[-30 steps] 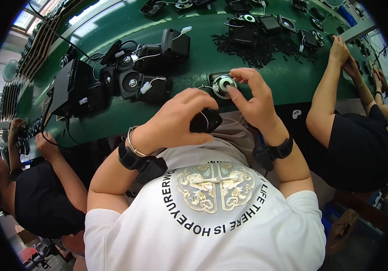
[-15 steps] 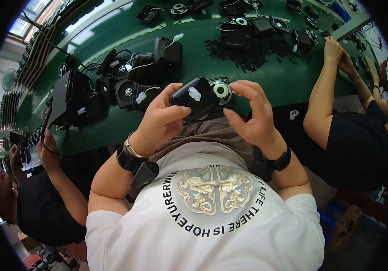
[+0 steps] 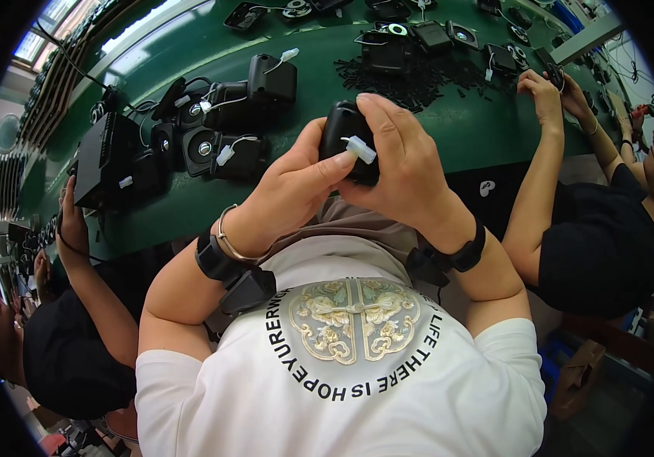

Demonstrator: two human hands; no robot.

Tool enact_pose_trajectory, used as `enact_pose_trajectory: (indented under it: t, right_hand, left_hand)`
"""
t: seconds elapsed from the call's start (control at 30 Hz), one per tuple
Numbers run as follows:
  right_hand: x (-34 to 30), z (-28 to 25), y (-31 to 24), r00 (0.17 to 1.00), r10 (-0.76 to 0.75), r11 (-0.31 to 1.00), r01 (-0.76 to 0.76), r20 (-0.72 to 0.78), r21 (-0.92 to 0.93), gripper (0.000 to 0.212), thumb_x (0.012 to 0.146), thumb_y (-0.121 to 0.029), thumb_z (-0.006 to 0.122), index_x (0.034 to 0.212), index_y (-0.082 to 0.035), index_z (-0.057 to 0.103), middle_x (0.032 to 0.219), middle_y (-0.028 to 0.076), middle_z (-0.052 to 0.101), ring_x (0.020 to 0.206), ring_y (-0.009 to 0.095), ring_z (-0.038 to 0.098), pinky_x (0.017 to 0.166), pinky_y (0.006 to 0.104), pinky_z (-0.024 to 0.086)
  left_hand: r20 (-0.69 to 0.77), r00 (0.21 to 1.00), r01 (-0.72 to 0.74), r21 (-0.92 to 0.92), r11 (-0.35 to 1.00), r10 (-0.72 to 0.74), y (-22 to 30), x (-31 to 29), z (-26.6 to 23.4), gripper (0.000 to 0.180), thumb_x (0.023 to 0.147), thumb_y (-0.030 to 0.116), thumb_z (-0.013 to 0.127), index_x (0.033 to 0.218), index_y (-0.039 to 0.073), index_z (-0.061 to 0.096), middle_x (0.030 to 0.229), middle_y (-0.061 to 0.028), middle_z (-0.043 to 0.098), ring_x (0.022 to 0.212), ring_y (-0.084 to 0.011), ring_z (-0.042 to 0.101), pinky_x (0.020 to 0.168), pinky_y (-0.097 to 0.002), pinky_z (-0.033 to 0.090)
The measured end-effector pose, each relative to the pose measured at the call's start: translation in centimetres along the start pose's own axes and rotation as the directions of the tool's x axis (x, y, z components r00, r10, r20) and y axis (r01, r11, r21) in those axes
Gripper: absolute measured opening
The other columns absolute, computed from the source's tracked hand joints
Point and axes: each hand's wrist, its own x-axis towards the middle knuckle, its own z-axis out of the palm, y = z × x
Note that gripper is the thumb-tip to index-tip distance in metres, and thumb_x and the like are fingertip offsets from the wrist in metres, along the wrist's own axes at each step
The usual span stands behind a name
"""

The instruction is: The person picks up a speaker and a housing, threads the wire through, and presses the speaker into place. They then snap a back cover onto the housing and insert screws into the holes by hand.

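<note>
Above my lap, in front of the bench edge, both hands hold a small black plastic speaker housing (image 3: 336,131). My left hand (image 3: 285,183) grips its left side, the thumb beside a white plug connector (image 3: 360,150) that lies against the housing's face. My right hand (image 3: 411,164) is wrapped round the right side, with its fingers over the top end and the thumb hidden. The underside of the housing, and any round speaker in it, cannot be seen.
Several black housings and speaker halves (image 3: 204,147) with white plugs lie on the green bench (image 3: 312,49), beside a large black box (image 3: 106,160). Small black strips (image 3: 437,80) are heaped beyond my hands, near more speaker parts (image 3: 386,55). Co-workers sit on both sides.
The two black halves, spread apart with a round speaker showing, are now together. My right hand has moved in from open beside them and closed round the housing.
</note>
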Motion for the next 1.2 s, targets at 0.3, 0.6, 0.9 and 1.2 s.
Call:
enact_pose_trajectory:
  t: [0.3, 0.6, 0.9, 1.2]
  right_hand:
    - [5.6, 0.5, 2.7, 0.986, -0.156, 0.985, 0.159, 0.062, -0.060, 0.079, 0.057, -0.022, 0.083, 0.126, 0.001, 0.053, 0.114, 0.020, 0.062, 0.102, 0.036, 0.063, 0.088, 0.0401, 0.054]
    - [5.3, -0.5, 2.9, 0.970, -0.087, 0.987, 0.054, 0.229, 0.150, 0.069, 0.059, -0.021, 0.082, 0.120, 0.001, 0.057, 0.112, 0.019, 0.064, 0.100, 0.036, 0.064, 0.086, 0.0405, 0.053]
    - [1.2, 0.2, 3.8, 0.942, -0.027, 1.000, 0.021, 0.333, 0.022, 0.070, 0.059, -0.020, 0.082, 0.122, -0.001, 0.057, 0.114, 0.017, 0.062, 0.107, 0.035, 0.058, 0.093, 0.0410, 0.048]
    - [0.1, 0.2, 4.1, 0.933, 0.092, 0.986, -0.133, 0.347, 0.097, 0.072, 0.060, -0.020, 0.082, 0.125, -0.002, 0.057, 0.119, 0.017, 0.061, 0.111, 0.034, 0.056, 0.097, 0.0408, 0.046]
  left_hand:
    - [0.013, 0.955, -0.229, 0.670, 0.706, 0.298, 2.8, 3.0, -1.7, 0.059, 0.091, 0.019, 0.068, 0.137, -0.002, 0.037, 0.114, -0.0118, 0.054, 0.101, -0.0137, 0.057, 0.083, -0.0291, 0.049]
    - [0.242, 0.786, -0.294, 0.956, -0.001, 0.570, 3.9, 2.2, -1.3, 0.021, 0.092, 0.015, 0.066, 0.110, 0.004, 0.063, 0.086, -0.0053, 0.063, 0.075, -0.0127, 0.062, 0.066, -0.0275, 0.050]
    - [-0.151, 0.839, -0.453, 0.338, 0.825, 0.523, 2.5, 3.0, -2.0, 0.019, 0.095, 0.014, 0.063, 0.112, 0.007, 0.063, 0.081, -0.0009, 0.064, 0.070, -0.0062, 0.060, 0.058, -0.0206, 0.045]
    - [0.074, 0.852, -0.260, 0.919, 0.297, 0.518, -0.6, 3.8, -3.2, 0.019, 0.090, 0.007, 0.068, 0.108, 0.003, 0.066, 0.082, -0.0004, 0.064, 0.073, -0.0054, 0.059, 0.064, -0.0203, 0.048]
